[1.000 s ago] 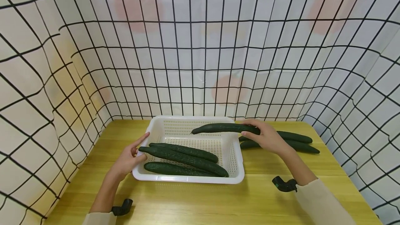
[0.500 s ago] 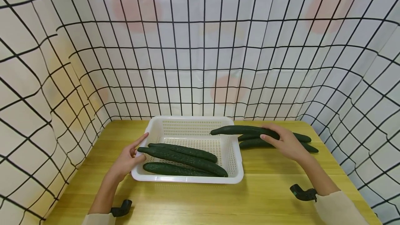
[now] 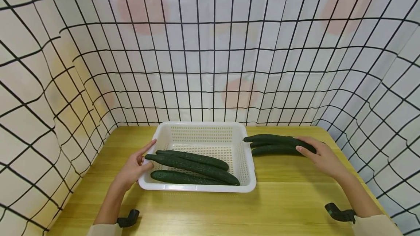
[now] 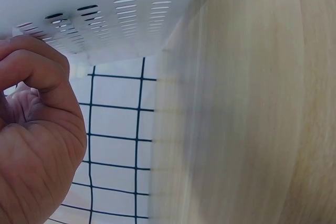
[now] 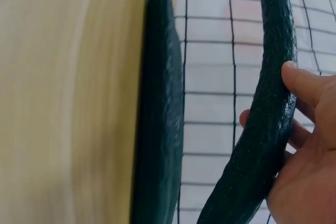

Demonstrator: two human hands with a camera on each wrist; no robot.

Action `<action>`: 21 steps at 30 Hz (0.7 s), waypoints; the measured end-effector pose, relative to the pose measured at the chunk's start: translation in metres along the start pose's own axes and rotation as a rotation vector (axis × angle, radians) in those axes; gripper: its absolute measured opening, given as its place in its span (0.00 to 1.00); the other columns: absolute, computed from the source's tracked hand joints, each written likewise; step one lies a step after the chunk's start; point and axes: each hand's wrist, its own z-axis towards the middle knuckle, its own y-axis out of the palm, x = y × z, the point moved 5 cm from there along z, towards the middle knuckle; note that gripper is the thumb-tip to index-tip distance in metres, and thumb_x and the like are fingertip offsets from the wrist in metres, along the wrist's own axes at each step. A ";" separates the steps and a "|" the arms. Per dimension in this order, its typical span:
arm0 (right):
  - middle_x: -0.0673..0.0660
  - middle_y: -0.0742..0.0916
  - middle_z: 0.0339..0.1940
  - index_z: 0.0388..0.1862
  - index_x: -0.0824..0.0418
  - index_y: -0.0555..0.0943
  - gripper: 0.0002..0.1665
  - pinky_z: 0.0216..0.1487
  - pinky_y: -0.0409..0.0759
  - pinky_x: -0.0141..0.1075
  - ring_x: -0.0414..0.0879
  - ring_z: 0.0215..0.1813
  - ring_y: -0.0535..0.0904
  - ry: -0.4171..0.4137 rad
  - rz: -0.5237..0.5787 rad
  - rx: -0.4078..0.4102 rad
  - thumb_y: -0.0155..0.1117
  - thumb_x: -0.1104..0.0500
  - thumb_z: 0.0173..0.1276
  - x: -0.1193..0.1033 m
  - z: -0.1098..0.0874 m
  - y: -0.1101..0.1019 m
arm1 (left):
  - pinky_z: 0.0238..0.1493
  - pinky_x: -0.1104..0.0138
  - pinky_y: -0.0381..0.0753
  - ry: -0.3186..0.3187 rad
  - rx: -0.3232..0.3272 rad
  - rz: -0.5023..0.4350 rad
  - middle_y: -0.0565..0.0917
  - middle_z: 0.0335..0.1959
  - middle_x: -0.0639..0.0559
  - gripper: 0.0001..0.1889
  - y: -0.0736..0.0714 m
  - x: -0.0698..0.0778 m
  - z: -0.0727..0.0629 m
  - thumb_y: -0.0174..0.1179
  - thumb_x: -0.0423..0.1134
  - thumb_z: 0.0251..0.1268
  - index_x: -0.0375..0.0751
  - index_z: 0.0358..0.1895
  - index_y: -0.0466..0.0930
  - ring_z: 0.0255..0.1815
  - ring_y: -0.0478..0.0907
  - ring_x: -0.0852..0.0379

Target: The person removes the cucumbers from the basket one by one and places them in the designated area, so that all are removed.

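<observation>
My right hand holds a long dark green cucumber by its right end, thumb on the near side. This cucumber lies over two others at the basket's right; the nearer one rests on the table. In the right wrist view the held cucumber is apart from the cucumber on the table. My left hand grips the left rim of a white plastic basket, its fingers curled in the left wrist view. Three cucumbers lie inside, one across another.
A wooden table carries everything. White walls covered by black grid netting rise behind the table and on both sides. A black wrist camera is worn on the right wrist, another on the left.
My right hand has moved right with its cucumber, from over the basket to above the cucumbers on the table. The left hand and basket have stayed in place.
</observation>
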 end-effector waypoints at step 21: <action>0.71 0.75 0.71 0.74 0.62 0.72 0.30 0.58 0.71 0.72 0.76 0.70 0.68 0.002 -0.056 -0.085 0.58 0.50 0.80 0.058 -0.016 0.026 | 0.25 0.56 0.87 -0.002 0.011 0.002 0.74 0.18 0.52 0.46 -0.001 -0.003 0.001 0.57 0.25 0.63 0.57 0.84 0.54 0.19 0.80 0.56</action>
